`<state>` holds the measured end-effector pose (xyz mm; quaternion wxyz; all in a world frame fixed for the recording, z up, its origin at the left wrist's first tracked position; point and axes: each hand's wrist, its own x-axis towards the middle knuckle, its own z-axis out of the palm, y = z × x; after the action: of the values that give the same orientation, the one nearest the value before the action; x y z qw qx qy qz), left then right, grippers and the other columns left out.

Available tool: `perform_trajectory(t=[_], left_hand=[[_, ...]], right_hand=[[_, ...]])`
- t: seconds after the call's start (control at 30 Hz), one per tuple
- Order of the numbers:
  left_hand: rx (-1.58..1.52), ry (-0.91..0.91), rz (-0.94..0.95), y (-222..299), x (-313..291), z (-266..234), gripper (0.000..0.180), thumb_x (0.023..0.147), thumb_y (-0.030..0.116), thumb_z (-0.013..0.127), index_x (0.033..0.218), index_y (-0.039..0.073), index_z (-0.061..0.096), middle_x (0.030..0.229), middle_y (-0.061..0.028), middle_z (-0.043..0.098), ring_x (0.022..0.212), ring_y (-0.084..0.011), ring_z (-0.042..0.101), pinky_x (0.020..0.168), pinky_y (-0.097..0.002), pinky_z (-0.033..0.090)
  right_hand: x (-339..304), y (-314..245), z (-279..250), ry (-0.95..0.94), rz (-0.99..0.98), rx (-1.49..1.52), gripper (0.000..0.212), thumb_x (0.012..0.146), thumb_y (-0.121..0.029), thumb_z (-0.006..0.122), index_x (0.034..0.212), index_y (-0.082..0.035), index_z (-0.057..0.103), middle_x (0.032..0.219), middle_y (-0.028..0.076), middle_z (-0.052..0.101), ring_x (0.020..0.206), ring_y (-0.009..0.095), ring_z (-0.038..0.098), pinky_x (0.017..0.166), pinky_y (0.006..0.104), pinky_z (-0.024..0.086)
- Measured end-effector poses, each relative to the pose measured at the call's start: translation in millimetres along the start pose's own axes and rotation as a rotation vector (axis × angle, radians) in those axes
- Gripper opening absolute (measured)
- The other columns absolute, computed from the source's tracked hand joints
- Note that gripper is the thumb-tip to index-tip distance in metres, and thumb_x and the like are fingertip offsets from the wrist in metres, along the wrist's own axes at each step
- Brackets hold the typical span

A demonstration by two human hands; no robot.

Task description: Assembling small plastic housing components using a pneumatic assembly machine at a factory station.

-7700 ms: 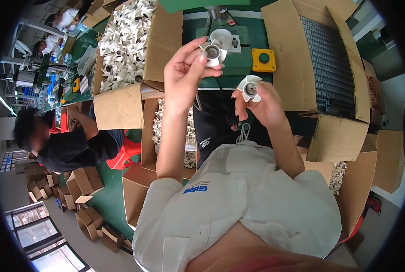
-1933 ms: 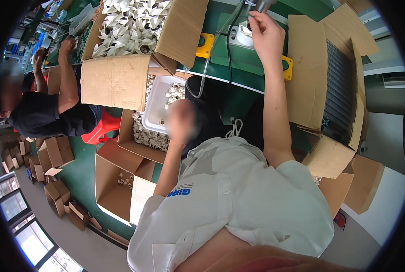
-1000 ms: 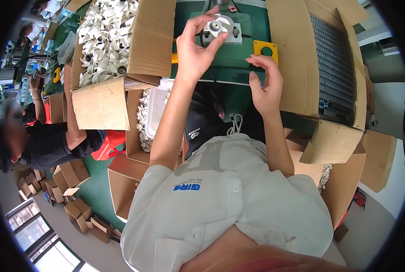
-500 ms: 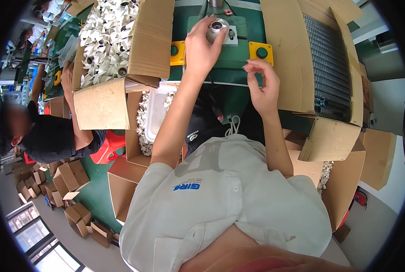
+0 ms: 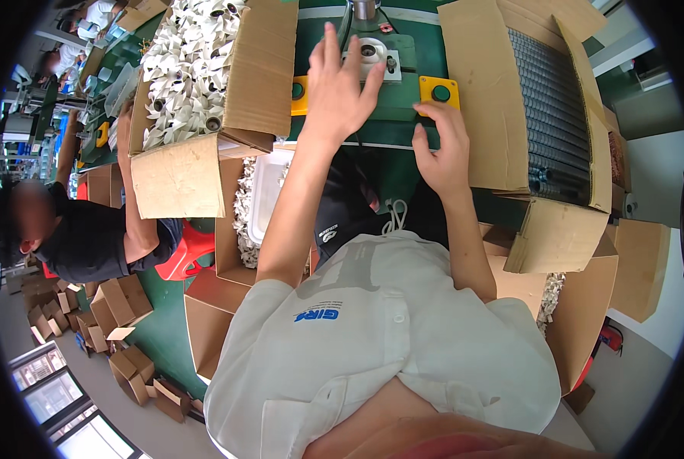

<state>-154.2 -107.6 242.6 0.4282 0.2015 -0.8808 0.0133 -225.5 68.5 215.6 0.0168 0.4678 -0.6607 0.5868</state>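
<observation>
A round white plastic part [image 5: 370,47] with a dark centre sits in the fixture on a metal plate [image 5: 393,67], below the metal ram [image 5: 364,9] of a bench press. My left hand [image 5: 338,92] hovers just left of that part, its fingers spread and holding nothing. Beneath its wrist side shows a yellow button box [image 5: 300,98] with a green button, partly covered. My right hand [image 5: 445,149] is at the near edge of the other yellow button box [image 5: 451,93]. Its fingers are slightly bent, the thumb stands apart, and nothing is held.
On the left, a cardboard box [image 5: 262,69] is heaped with white bladed parts [image 5: 193,65]. To the right, an open carton [image 5: 483,99] holds rows of grey metal pieces [image 5: 548,107]. A white tray [image 5: 262,199] lies in a lower box. A co-worker [image 5: 89,237] sits at far left.
My left hand has let go of the white part and shifted left and nearer, fingers spreading. My right hand's fingertips now overlap the near edge of the right button box.
</observation>
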Motion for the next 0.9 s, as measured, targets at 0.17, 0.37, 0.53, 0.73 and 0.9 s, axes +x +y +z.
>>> perform_trajectory(t=[0.17,0.37,0.53,0.73,0.9], left_hand=[[0.143,-0.197,-0.186,-13.7,-25.8,-48.2,0.041,0.088,0.031,0.061,0.109,-0.003,0.065,0.128,-0.0239,0.056,0.086,-0.0362,0.066,0.067,-0.0417,0.054],[0.35,-0.577,-0.228,-14.1,-24.7,-70.1,0.026,0.086,0.025,0.06,0.088,0.0,0.065,0.098,-0.0171,0.068,0.056,-0.0324,0.064,0.049,-0.0377,0.051],[0.295,-0.537,-0.259,-23.7,-19.5,-63.3,0.022,0.089,0.022,0.056,0.08,0.002,0.062,0.077,-0.0144,0.069,0.05,-0.0356,0.062,0.047,-0.041,0.05],[0.298,-0.461,-0.216,-24.2,-21.5,-61.8,0.021,0.085,0.019,0.057,0.075,0.002,0.063,0.066,-0.012,0.066,0.048,-0.0322,0.062,0.044,-0.0383,0.049],[0.271,-0.609,-0.291,-17.1,1.8,-69.4,0.026,0.089,0.025,0.056,0.083,0.001,0.063,0.073,-0.0165,0.068,0.058,-0.0377,0.065,0.053,-0.0423,0.052]], right_hand=[[12.9,-4.3,-7.3,-0.045,-0.133,-0.667,0.038,0.08,-0.009,0.066,0.118,-0.003,0.06,0.122,0.017,0.058,0.092,0.03,0.061,0.083,0.0345,0.049],[19.3,-23.9,-8.7,-0.172,-0.051,-0.768,0.049,0.08,-0.02,0.07,0.126,-0.01,0.057,0.136,0.024,0.045,0.095,0.034,0.06,0.089,0.0366,0.048],[26.4,-26.0,1.5,-0.217,-0.11,-0.892,0.052,0.079,-0.023,0.071,0.129,-0.013,0.057,0.135,0.026,0.043,0.096,0.035,0.06,0.09,0.0369,0.047],[29.9,-22.0,16.6,-0.233,-0.134,-0.998,0.053,0.079,-0.026,0.071,0.129,-0.014,0.057,0.131,0.025,0.043,0.097,0.038,0.059,0.092,0.0393,0.045],[19.1,-17.7,15.2,-0.198,-0.163,-0.946,0.053,0.079,-0.024,0.071,0.128,-0.012,0.057,0.131,0.025,0.043,0.098,0.041,0.058,0.093,0.0427,0.044]])
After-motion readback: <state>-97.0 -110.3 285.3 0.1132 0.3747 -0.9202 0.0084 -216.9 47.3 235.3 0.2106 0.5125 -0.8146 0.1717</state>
